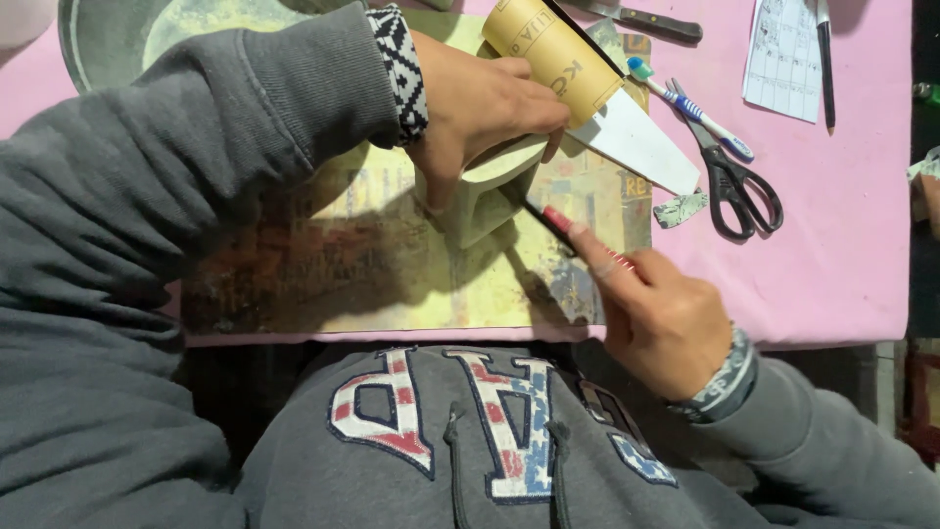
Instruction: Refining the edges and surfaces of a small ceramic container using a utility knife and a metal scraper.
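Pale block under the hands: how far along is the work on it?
Done: cannot tell; the block's worked face is hidden. In hand: the left hand steadies the block on the stained mat, while the right hand presses a thin red-handled tool against its side. Left: scissors, toothbrush and sandpaper roll lie unheld nearby.

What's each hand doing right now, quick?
Left hand: closed on the pale hollow block, steadying it on the mat.
Right hand: closed on a thin red-handled tool, tip at the block.
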